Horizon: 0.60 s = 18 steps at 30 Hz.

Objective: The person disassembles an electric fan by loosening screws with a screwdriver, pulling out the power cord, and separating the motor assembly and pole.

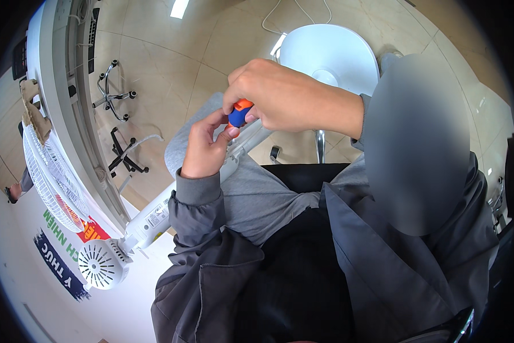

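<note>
An orange-and-blue tool handle, apparently a screwdriver (238, 117), is held in both hands over a white fan pole (157, 214). My right hand (274, 97) wraps around its upper part from above. My left hand (206, 146) is closed at its lower orange part, thumb against it, beside the pole. The tool's tip is hidden. The pole lies diagonally along my grey-clad lap (257, 211). At its lower-left end is a white slotted motor housing (100, 263), with a wire fan grille (51, 177) above that.
A round white stool (325, 51) stands ahead, with rolling chair bases (117, 94) and cables on the tiled floor. A white partition (68, 51) runs along the left, bearing printed signs (57, 266). Another person's hand (15, 191) shows at far left. A blurred patch covers the right.
</note>
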Motion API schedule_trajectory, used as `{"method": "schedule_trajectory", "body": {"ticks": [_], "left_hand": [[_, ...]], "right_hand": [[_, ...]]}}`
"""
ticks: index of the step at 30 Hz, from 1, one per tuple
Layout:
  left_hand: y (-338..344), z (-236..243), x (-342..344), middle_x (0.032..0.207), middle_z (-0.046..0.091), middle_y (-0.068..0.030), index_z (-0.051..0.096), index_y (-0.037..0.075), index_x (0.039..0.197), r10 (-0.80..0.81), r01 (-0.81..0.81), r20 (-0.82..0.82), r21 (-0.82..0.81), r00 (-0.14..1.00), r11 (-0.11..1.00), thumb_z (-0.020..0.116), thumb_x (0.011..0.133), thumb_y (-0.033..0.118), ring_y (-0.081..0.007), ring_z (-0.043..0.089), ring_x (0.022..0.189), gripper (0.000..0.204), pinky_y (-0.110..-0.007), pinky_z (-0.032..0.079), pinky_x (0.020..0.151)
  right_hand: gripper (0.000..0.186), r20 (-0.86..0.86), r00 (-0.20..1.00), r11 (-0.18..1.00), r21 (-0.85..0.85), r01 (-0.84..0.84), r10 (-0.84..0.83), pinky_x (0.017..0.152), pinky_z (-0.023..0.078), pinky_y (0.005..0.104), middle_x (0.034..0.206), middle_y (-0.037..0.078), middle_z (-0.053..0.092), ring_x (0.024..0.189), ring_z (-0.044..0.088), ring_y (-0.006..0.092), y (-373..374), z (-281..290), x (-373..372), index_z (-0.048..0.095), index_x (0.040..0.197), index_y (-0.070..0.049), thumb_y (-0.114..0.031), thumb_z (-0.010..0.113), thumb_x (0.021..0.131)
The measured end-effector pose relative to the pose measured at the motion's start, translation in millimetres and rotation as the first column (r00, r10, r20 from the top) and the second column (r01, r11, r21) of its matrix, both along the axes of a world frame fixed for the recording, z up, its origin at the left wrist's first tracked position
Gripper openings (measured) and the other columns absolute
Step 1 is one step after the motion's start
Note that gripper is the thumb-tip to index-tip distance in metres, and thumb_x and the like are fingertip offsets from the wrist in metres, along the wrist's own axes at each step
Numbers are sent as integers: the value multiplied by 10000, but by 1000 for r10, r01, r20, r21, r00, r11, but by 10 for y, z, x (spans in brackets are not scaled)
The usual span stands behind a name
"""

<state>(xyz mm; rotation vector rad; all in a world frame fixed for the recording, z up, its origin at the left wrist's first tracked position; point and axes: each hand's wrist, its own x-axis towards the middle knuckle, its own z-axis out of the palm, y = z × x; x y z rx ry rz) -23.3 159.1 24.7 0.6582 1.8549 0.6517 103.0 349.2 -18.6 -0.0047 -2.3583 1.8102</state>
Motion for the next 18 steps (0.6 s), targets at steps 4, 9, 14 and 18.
{"method": "schedule_trajectory", "body": {"ticks": [4,9,14,18], "left_hand": [[-13,-44,29,1013,744,-93,696,-77,1139,-14,26,-197,60,980,998,747,822,-70,-155,669,966,321,-318,519,898],[6,-46,47,923,755,-67,738,-42,1067,-36,31,-290,-21,956,999,822,737,-61,-144,675,912,342,-317,516,884],[100,44,90,974,752,-100,711,-18,1094,-72,56,-413,-51,908,997,868,718,39,-170,682,904,411,-337,511,869],[72,-30,64,1069,717,-95,616,-25,1243,-115,119,-292,-4,950,993,762,837,74,-182,655,1025,442,-318,463,953]], "right_hand": [[218,52,986,985,-62,162,-159,686,540,440,771,223,694,742,680,387,-22,53,33,723,991,80,-91,741,857],[411,399,916,999,45,29,-45,612,525,441,614,242,619,623,648,383,40,191,-34,725,851,84,-311,679,954],[341,359,933,996,-65,68,-40,659,516,460,635,224,622,647,635,391,-16,160,-6,705,790,65,-238,675,943],[178,244,969,999,-28,46,-38,743,512,469,800,230,663,782,651,396,-67,64,30,722,894,44,-125,671,923]]}}
